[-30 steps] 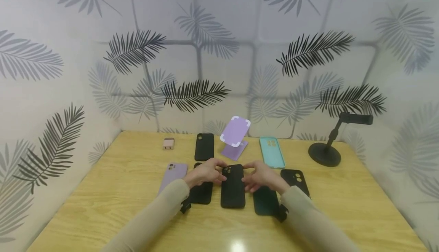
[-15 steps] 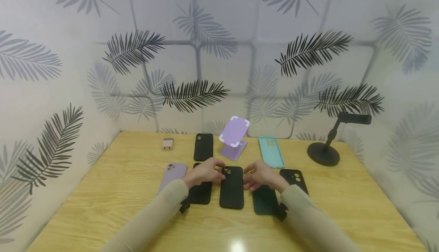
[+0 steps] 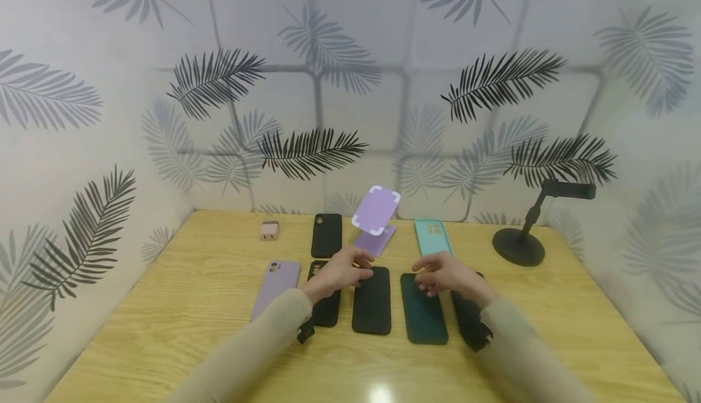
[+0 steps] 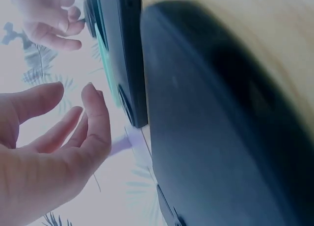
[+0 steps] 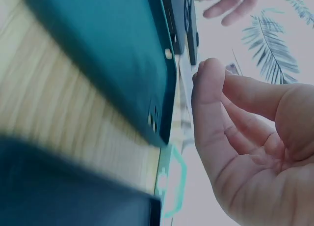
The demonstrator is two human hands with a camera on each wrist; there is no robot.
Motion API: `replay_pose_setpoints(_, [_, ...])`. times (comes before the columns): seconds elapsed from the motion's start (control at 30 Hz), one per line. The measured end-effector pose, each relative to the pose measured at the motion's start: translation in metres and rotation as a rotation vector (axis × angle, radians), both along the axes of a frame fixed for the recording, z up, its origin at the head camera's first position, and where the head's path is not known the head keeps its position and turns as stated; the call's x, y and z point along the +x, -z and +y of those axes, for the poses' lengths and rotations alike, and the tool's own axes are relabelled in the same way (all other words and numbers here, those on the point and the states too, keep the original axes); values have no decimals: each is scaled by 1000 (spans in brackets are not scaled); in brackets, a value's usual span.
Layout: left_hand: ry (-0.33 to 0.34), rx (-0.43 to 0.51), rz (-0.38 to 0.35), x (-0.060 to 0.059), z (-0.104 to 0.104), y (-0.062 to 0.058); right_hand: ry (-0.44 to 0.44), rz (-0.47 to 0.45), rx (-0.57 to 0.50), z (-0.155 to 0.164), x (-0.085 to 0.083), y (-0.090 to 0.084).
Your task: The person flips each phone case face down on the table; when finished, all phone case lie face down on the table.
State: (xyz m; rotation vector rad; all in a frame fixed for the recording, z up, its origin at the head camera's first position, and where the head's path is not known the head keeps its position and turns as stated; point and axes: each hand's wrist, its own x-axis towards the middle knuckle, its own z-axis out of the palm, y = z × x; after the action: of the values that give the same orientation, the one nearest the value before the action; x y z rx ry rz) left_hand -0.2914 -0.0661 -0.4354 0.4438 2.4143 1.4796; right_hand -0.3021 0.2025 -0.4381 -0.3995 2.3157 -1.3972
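Note:
My left hand point(image 3: 341, 274) hovers above the top end of the middle black phone case point(image 3: 372, 308). Thumb and fingers are loosely bent with a gap between them and hold nothing, as the left wrist view shows. Over the upper end of the dark green phone case point(image 3: 426, 321), my right hand point(image 3: 451, 276) is raised with relaxed fingers, also holding nothing. The green case point(image 5: 113, 49) lies apart from those fingers in the right wrist view. Another black case point(image 3: 470, 321) is partly hidden under the right wrist, and one more black case point(image 3: 328, 311) under the left.
Further left lies a lavender phone case point(image 3: 276, 284). Along the back are a pink charger plug point(image 3: 269, 230), a black case point(image 3: 327, 235), a purple phone stand point(image 3: 375, 210) and a turquoise case point(image 3: 431, 241). A black stand point(image 3: 519, 246) is at the right rear of the wooden table point(image 3: 219, 354).
Both hands have come away from the sides of the middle black case. The right hand has moved right over the green case; the left has shifted slightly right and up.

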Motion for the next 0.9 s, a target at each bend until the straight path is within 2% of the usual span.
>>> replay_pose_setpoints(0.3, [109, 69, -85, 10, 27, 5, 51, -1, 79, 24, 14, 0])
replay_pose_setpoints(0.5, [172, 62, -128, 15, 41, 5, 71, -8, 126, 27, 22, 2])
replay_pose_setpoints(0.6, [184, 26, -146, 18, 46, 7, 75, -9, 130, 26, 23, 4])
replay_pose_setpoints(0.8, [185, -56, -111, 17, 52, 10, 110, -29, 154, 24, 19, 8])
replay_pose_setpoints(0.9, [172, -45, -127, 18, 55, 9, 121, -31, 165, 24, 18, 9])
